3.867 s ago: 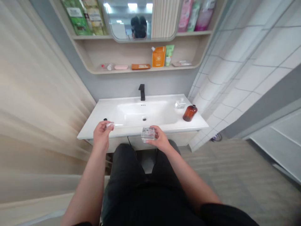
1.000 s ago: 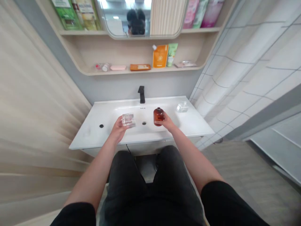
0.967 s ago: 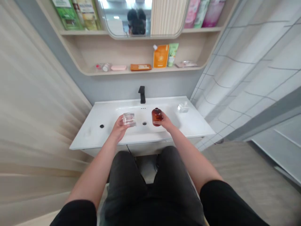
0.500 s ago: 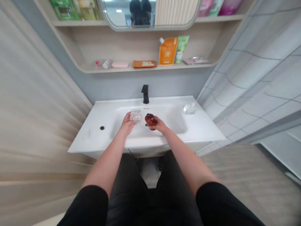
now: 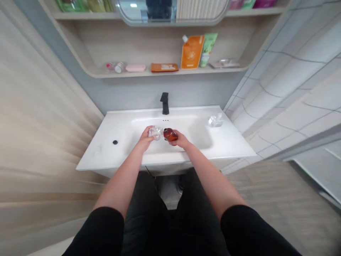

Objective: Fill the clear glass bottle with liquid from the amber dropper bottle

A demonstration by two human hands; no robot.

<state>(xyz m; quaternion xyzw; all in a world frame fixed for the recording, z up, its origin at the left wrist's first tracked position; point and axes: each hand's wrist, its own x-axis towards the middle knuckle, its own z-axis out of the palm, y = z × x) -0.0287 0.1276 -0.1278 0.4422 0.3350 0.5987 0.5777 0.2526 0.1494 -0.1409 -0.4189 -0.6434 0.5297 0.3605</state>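
Observation:
My left hand is closed around a clear glass jar above the sink basin. Closed on a brown bottle, my right hand holds it tilted with its mouth toward the jar. The bottle's mouth is at or very near the jar's right side; I cannot tell whether they touch. No cap shows on the bottle. Whether liquid passes between the two is too small to make out.
A black faucet rises behind the basin. On the counter's right stands a clear glass piece. Above, a shelf carries an orange pouch, a green tube, an orange packet and a pink case.
The brown bottle has tipped further over to the left, its mouth now close to the jar. The glass jar has turned and shifted slightly right. The camera view has moved a little.

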